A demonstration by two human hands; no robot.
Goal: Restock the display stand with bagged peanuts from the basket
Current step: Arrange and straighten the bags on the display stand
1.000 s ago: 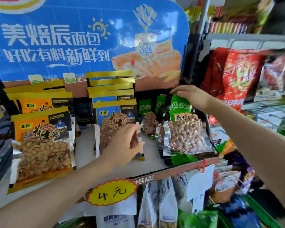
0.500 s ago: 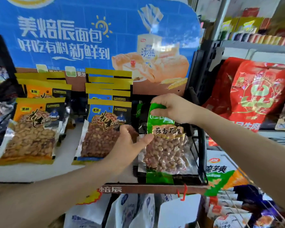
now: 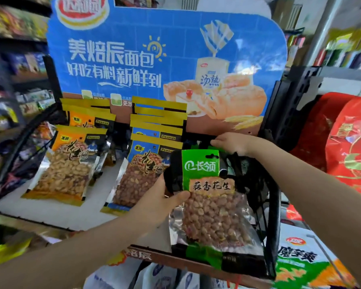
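So I'm holding a green bag of peanuts in my left hand, thumb pinching across the front just below the label, and the bag is hanging upright with its long side running top to bottom. It's sitting right in front of the far right slot of the display stand, next to the blue bags in the middle row and well apart from the orange bags on the left. My right hand is reaching in just above and behind the bag's top edge, fingers curled at the back of that slot, but I honestly can't tell if it's gripping anything back there. The slot is straight ahead of the bag, so I'm guessing the left hand just pushes it back. No basket in sight right now.
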